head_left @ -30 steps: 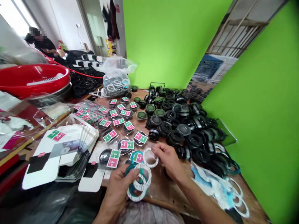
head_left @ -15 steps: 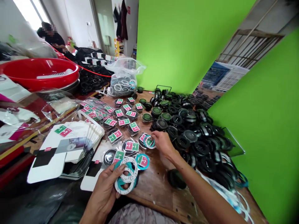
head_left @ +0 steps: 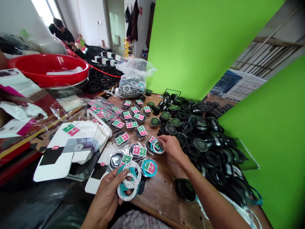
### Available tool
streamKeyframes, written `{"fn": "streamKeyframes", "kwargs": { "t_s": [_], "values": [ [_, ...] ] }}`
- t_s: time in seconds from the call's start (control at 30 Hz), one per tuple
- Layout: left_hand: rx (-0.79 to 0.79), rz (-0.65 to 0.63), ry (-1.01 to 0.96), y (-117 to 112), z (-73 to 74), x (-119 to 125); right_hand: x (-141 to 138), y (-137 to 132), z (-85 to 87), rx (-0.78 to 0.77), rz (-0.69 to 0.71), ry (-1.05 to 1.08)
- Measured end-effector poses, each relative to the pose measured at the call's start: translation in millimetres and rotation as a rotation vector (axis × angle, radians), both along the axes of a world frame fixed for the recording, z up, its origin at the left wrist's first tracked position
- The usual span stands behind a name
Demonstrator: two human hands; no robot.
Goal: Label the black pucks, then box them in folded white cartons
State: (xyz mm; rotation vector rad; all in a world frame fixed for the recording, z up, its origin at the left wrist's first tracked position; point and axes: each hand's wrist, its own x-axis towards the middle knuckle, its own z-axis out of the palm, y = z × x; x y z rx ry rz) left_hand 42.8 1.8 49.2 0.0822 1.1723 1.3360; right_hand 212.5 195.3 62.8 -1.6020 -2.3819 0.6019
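My left hand (head_left: 111,187) pinches a small overlapping stack of flat teal and white rings (head_left: 133,184) between thumb and fingers. Farther forward, my right hand (head_left: 171,147) has its fingertips closed on the edge of another teal and white ring (head_left: 153,150). That ring lies over a bagged round black piece (head_left: 148,145) with a green and pink card; whether it rests fully on the bag I cannot tell. Between the hands, a teal ring (head_left: 156,168) sits on a similar bag. Several bagged black pieces with green and pink cards (head_left: 122,138) are spread ahead of my left hand.
A heap of black round parts (head_left: 205,154) covers the table's right side, beside a green wall (head_left: 181,47). Folded white boxes (head_left: 57,162) stand at the left. Behind are a red basin (head_left: 81,78), a clear bag of rings (head_left: 132,87) and another person (head_left: 60,31).
The whole view has shifted slightly, so things on the table sit a little farther right. My right hand stays at the same bagged piece, and my left still holds its rings.
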Motion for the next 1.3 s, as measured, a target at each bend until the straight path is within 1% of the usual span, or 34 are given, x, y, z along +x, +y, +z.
{"fn": "streamKeyframes", "kwargs": {
  "t_s": [0.1, 0.2, 0.33, 0.43, 0.5, 0.57, 0.63, 0.7, 0.77, 0.83, 0.87, 0.9, 0.93, 0.97, 1.0, 1.03, 1.07, 1.1, 1.13, 1.17, 1.23, 1.3],
  "values": [
    [0.003, 0.001, 0.004, -0.1, -1.9, -0.2, -2.5, -2.1, 4.2, 0.059, 0.024, -0.121],
    [0.006, -0.010, 0.009, 0.1, -2.3, 0.5, -3.6, -1.0, 5.6, 0.076, 0.062, -0.179],
    [0.006, -0.023, 0.003, -1.8, -1.2, 0.6, -0.3, 0.9, 8.6, 0.102, 0.074, -0.155],
    [0.017, 0.013, -0.032, -3.7, 0.4, 1.2, -5.0, 3.9, 10.6, 0.106, 0.066, -0.072],
    [0.031, 0.029, -0.048, -4.3, 2.5, 2.0, -18.3, 10.0, 8.9, 0.108, 0.054, -0.012],
    [0.046, 0.022, -0.041, -4.3, 5.7, 2.2, -38.6, 20.2, 5.2, 0.114, 0.037, 0.030],
    [0.060, 0.015, -0.026, -4.3, 9.7, 0.8, -59.2, 31.6, 2.6, 0.117, 0.025, 0.049],
    [0.068, 0.025, -0.017, -4.2, 13.5, -2.0, -72.5, 37.5, 3.8, 0.123, 0.024, 0.052],
    [0.059, 0.048, 0.001, -3.8, 15.9, -4.8, -74.4, 30.8, 8.7, 0.144, 0.039, 0.055],
    [0.031, 0.086, 0.029, -2.5, 15.9, -6.2, -66.3, 9.9, 15.2, 0.175, 0.082, 0.070],
    [0.015, 0.104, 0.045, -1.6, 14.9, -6.0, -60.0, -4.7, 17.9, 0.154, 0.132, 0.109],
    [0.003, 0.120, 0.060, -0.7, 13.3, -5.0, -53.5, -20.5, 19.9, 0.096, 0.189, 0.166],
    [-0.003, 0.127, 0.070, 0.1, 11.4, -3.4, -47.5, -36.5, 21.0, -0.030, 0.258, 0.261],
    [0.000, 0.124, 0.078, 0.6, 9.1, -1.4, -42.7, -51.4, 21.2, -0.186, 0.297, 0.357],
    [0.011, 0.114, 0.086, 0.8, 6.7, 1.0, -39.4, -64.1, 20.9, -0.351, 0.311, 0.452],
    [0.026, 0.100, 0.093, 0.4, 4.5, 3.2, -37.8, -74.1, 20.2, -0.505, 0.293, 0.528],
    [0.040, 0.085, 0.100, -0.3, 2.5, 5.2, -37.7, -80.9, 19.4, -0.616, 0.252, 0.572],
    [0.051, 0.072, 0.108, -1.3, 0.9, 6.6, -38.8, -84.9, 18.9, -0.682, 0.212, 0.600],
    [0.058, 0.062, 0.116, -2.5, 0.0, 7.3, -40.7, -86.2, 18.6, -0.709, 0.180, 0.613],
    [0.063, 0.060, 0.125, -3.6, -0.3, 7.3, -43.2, -85.5, 18.4, -0.697, 0.162, 0.603],
    [0.060, 0.083, 0.146, -5.4, 0.9, 4.7, -48.8, -78.9, 17.5, -0.594, 0.153, 0.536],
    [0.045, 0.133, 0.170, -7.0, 3.5, -0.6, -53.7, -66.9, 14.9, -0.472, 0.144, 0.457]
  ]
}}
